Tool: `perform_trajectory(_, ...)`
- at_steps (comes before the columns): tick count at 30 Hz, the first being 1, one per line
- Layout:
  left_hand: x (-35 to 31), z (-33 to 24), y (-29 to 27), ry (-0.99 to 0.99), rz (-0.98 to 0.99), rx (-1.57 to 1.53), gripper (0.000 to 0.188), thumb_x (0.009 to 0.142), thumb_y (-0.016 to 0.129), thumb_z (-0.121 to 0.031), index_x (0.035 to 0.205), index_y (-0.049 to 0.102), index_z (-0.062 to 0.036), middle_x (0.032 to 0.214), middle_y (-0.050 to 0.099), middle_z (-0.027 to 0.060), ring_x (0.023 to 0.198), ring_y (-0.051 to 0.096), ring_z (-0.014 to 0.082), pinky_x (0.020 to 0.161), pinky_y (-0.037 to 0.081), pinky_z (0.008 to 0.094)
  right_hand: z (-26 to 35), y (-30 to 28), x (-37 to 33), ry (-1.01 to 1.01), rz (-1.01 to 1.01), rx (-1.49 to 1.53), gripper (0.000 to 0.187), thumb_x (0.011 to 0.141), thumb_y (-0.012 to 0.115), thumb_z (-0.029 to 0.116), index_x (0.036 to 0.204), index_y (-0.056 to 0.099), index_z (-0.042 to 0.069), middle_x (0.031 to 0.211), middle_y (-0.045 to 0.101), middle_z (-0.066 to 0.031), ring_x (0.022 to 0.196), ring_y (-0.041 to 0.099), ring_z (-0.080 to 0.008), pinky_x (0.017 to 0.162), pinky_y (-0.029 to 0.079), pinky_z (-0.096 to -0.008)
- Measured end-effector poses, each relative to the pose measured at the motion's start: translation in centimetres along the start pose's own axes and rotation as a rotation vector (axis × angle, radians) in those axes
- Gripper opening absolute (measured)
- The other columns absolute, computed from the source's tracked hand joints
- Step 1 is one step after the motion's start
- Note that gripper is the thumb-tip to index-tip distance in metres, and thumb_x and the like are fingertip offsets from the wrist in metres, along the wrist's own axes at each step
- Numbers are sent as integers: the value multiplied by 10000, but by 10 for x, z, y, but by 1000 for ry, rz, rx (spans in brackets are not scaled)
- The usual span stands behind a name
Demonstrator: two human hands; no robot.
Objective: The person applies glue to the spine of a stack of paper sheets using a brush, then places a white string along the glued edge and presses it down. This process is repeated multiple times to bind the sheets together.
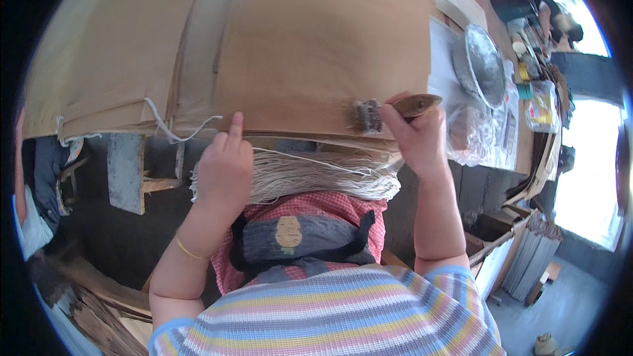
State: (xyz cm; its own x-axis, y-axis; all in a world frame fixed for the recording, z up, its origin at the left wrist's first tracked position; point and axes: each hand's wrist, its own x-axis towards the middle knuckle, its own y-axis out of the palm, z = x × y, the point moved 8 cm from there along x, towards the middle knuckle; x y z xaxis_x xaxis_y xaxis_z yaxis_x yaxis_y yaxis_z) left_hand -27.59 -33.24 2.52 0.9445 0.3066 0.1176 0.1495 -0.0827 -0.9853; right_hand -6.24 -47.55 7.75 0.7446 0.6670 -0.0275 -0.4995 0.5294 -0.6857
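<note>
One brush (370, 117) in right hand (420, 137), brown paper (323, 39), yellow-marked bag (542, 117)

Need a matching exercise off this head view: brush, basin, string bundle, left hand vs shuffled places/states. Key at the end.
Things
1. Brush
2. Basin
3. String bundle
4. Left hand

Places and states
A. Grey and round, to the right of the brown sheet
B. One finger extended at the sheet's near edge
C. Gripped in the right hand
D. Pale, lying next to the red checked cloth

Pairs: 1-C, 2-A, 3-D, 4-B
</note>
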Motion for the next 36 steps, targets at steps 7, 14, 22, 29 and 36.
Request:
perform_trajectory(7, 2, 1, 8, -26, 67, 12, 58, 693, 578, 7, 727, 531, 1, 1294, 525, 228, 872, 557, 277, 734, 496, 358, -24, -37, 4, 16, -145, -461, 293, 745, 696, 265, 700, 585, -2, 646, 599, -206, 653, 603, -406, 583, 483, -444)
perform_trajectory(14, 5, -2, -9, 18, 1, -5, 77, 797, 590, -29, 769, 546, 27, 1316, 517, 213, 1046, 510, 355, 898, 435, 420, -70, -144, -37, -64, -501, 525, 223, 812, 702, 154, 1003, 700, 38, 840, 669, -34, 703, 569, -84, 632, 443, -207)
perform_trajectory(22, -25, -3, -59, -327, 89, -1201, 68, 781, 625, -17, 728, 589, 5, 733, 619, 107, 592, 552, 185, 531, 404, 262, -117, -152, -92, -234, -375, -868, 440, 683, 557, -122, 1072, 653, 57, 903, 635, -93, 830, 620, -308, 700, 509, -389)
perform_trajectory(29, -17, -21, -148, -22, -251, -857, 222, 796, 710, -184, 693, 612, -14, 594, 572, 63, 517, 521, 166, 502, 383, 269, -29, 40, -137, -332, 484, 444, 272, 791, 631, -24, 1058, 660, 20, 939, 638, -116, 864, 613, -251, 742, 485, -355)
perform_trajectory(36, 19, 42, -114, -159, -180, -561, 45, 838, 618, 8, 861, 645, 35, 691, 568, 50, 621, 509, 115, 564, 382, 236, -64, -94, -69, -90, 11, 263, 113, 787, 653, -18, 888, 700, -5, 762, 664, -70, 652, 600, -140, 605, 476, -274)
